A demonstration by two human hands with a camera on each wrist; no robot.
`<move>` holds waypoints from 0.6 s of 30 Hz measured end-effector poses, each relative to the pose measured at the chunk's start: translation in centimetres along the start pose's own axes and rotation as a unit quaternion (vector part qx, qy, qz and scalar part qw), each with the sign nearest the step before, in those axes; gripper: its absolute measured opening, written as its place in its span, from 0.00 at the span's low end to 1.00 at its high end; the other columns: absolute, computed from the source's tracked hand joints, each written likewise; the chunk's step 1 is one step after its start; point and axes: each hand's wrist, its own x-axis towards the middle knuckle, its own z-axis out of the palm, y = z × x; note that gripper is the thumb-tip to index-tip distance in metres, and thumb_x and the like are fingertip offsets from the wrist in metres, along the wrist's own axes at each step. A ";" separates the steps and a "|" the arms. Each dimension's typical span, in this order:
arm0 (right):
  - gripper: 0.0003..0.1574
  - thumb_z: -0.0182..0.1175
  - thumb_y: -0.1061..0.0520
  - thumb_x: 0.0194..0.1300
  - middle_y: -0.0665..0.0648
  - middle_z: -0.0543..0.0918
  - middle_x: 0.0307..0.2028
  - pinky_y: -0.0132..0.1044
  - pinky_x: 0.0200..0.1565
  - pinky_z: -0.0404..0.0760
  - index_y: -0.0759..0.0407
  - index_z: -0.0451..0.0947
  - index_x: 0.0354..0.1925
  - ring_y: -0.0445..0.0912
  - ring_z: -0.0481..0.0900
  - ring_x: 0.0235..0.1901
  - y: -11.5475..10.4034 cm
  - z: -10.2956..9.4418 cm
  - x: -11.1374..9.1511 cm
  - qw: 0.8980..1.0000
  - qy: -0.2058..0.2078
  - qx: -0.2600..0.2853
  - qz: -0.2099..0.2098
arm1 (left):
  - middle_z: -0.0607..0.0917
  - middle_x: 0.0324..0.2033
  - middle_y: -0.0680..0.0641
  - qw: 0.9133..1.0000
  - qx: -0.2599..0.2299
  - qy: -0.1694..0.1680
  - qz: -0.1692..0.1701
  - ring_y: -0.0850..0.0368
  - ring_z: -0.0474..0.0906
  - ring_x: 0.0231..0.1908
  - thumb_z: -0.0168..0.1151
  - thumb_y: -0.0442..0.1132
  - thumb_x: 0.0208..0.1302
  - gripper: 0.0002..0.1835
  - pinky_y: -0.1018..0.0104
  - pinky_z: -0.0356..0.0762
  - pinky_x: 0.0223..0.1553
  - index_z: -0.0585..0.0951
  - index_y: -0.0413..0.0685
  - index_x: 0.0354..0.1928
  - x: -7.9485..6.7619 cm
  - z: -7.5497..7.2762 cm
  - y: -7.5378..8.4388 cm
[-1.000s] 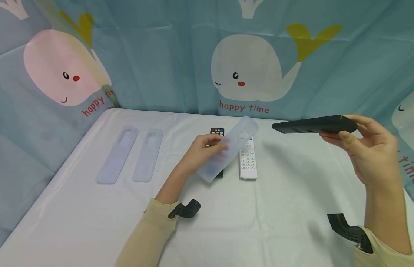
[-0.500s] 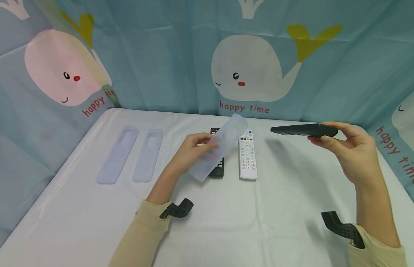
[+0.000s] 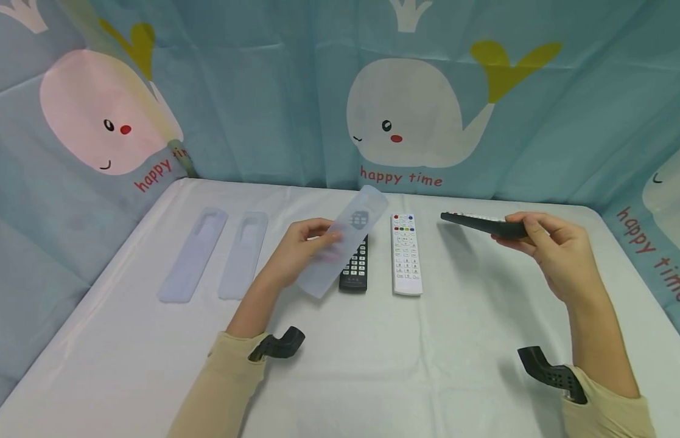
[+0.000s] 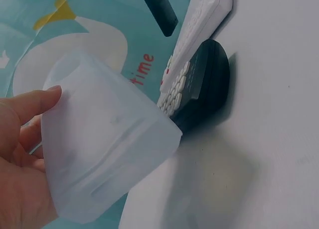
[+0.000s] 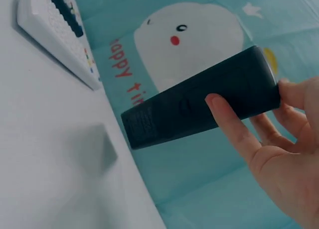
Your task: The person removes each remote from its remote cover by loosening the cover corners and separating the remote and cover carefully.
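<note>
My left hand (image 3: 301,252) pinches a translucent remote control cover (image 3: 342,240) by its left edge, tilted above the table. Behind that cover lies a black remote control (image 3: 354,280), its upper part seen only through the film. Right of it a white remote control (image 3: 407,261) lies face up. My right hand (image 3: 564,255) grips another black remote control (image 3: 482,224) by its near end, raised off the table with the buttons facing up. In the right wrist view the underside of this held remote control (image 5: 194,99) shows, thumb against it.
Two more translucent covers (image 3: 193,255) lie side by side at the table's left. White cloth (image 3: 340,377) spreads over the table. A blue curtain (image 3: 274,109) with whale prints hangs along the back and sides.
The left hand has moved left with the cover, uncovering more of the black remote control and all of the white one. The right hand has come left and lower, tilting its remote control.
</note>
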 end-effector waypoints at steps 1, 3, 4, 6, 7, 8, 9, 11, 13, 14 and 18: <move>0.14 0.52 0.69 0.79 0.58 0.87 0.48 0.36 0.50 0.87 0.75 0.85 0.48 0.47 0.92 0.43 0.1 0.0 0.0 1.000 -0.001 0.001 0.009 | 0.87 0.51 0.41 1.000 -0.001 0.004 -0.002 0.60 0.85 0.40 0.64 0.36 0.76 0.17 0.67 0.86 0.44 0.83 0.33 0.60 0.0 -0.1 -0.1; 0.14 0.53 0.69 0.79 0.57 0.87 0.48 0.35 0.50 0.87 0.73 0.85 0.47 0.46 0.92 0.43 0.3 0.0 0.0 1.000 -0.002 -0.002 0.027 | 0.87 0.49 0.41 1.000 -0.004 0.014 -0.006 0.60 0.85 0.40 0.63 0.35 0.76 0.17 0.68 0.85 0.44 0.82 0.32 0.61 -0.1 -0.4 -0.3; 0.13 0.53 0.69 0.79 0.56 0.87 0.48 0.35 0.50 0.87 0.72 0.86 0.47 0.45 0.92 0.43 0.4 0.0 0.0 0.999 -0.001 -0.004 0.036 | 0.88 0.49 0.41 1.000 -0.005 0.019 -0.008 0.61 0.85 0.39 0.63 0.35 0.76 0.18 0.69 0.85 0.44 0.82 0.32 0.61 -0.1 -0.5 -0.3; 0.13 0.54 0.69 0.79 0.56 0.86 0.49 0.34 0.51 0.87 0.70 0.86 0.47 0.45 0.92 0.43 0.7 0.0 -0.1 0.999 0.002 -0.008 0.052 | 0.88 0.47 0.41 0.999 -0.012 0.030 -0.014 0.62 0.85 0.39 0.62 0.34 0.77 0.18 0.70 0.85 0.44 0.81 0.31 0.62 -0.1 -0.6 -0.5; 0.13 0.54 0.70 0.79 0.56 0.85 0.50 0.33 0.51 0.87 0.69 0.86 0.47 0.44 0.92 0.44 0.8 0.1 -0.1 0.998 0.004 -0.013 0.058 | 0.88 0.47 0.42 0.999 -0.014 0.036 -0.018 0.63 0.85 0.39 0.62 0.34 0.77 0.18 0.70 0.85 0.44 0.81 0.31 0.62 -0.1 -0.7 -0.6; 0.13 0.55 0.70 0.78 0.56 0.84 0.51 0.33 0.51 0.86 0.68 0.87 0.47 0.44 0.92 0.43 1.0 0.1 -0.2 0.998 0.005 -0.017 0.065 | 0.88 0.46 0.42 0.999 -0.021 0.040 -0.022 0.64 0.85 0.39 0.61 0.34 0.77 0.18 0.70 0.86 0.44 0.80 0.30 0.62 -0.1 -0.9 -0.8; 0.13 0.55 0.70 0.78 0.55 0.83 0.51 0.32 0.51 0.86 0.67 0.87 0.47 0.44 0.92 0.43 1.1 0.1 -0.2 0.997 0.008 -0.021 0.072 | 0.87 0.46 0.43 0.998 -0.026 0.045 -0.027 0.64 0.85 0.38 0.61 0.33 0.77 0.18 0.70 0.86 0.44 0.80 0.30 0.63 -0.1 -0.9 -0.8; 0.13 0.56 0.69 0.78 0.54 0.83 0.51 0.30 0.51 0.86 0.65 0.88 0.48 0.42 0.91 0.43 1.4 0.2 -0.3 0.996 0.010 -0.036 0.080 | 0.87 0.45 0.45 0.997 -0.038 0.051 -0.033 0.64 0.86 0.38 0.60 0.32 0.77 0.18 0.69 0.88 0.44 0.80 0.29 0.63 0.0 -1.1 -1.0; 0.13 0.56 0.69 0.78 0.52 0.83 0.51 0.27 0.51 0.85 0.63 0.88 0.47 0.40 0.91 0.43 1.6 0.2 -0.5 0.995 0.012 -0.055 0.084 | 0.87 0.45 0.45 0.997 -0.049 0.052 -0.034 0.64 0.86 0.38 0.60 0.32 0.78 0.18 0.67 0.89 0.44 0.79 0.28 0.63 0.0 -1.3 -1.1; 0.14 0.57 0.69 0.78 0.50 0.83 0.51 0.25 0.50 0.85 0.62 0.89 0.47 0.39 0.91 0.43 1.6 0.2 -0.6 0.994 0.013 -0.066 0.087 | 0.87 0.44 0.45 0.997 -0.053 0.054 -0.034 0.64 0.86 0.38 0.60 0.31 0.78 0.18 0.67 0.89 0.44 0.79 0.27 0.63 0.0 -1.4 -1.2; 0.14 0.58 0.67 0.78 0.46 0.84 0.50 0.21 0.50 0.83 0.57 0.89 0.48 0.35 0.89 0.44 1.8 0.1 -1.0 0.989 0.015 -0.102 0.103 | 0.88 0.44 0.45 0.996 -0.049 0.068 -0.034 0.65 0.85 0.38 0.59 0.32 0.78 0.18 0.69 0.88 0.43 0.79 0.27 0.63 0.0 -1.7 -1.5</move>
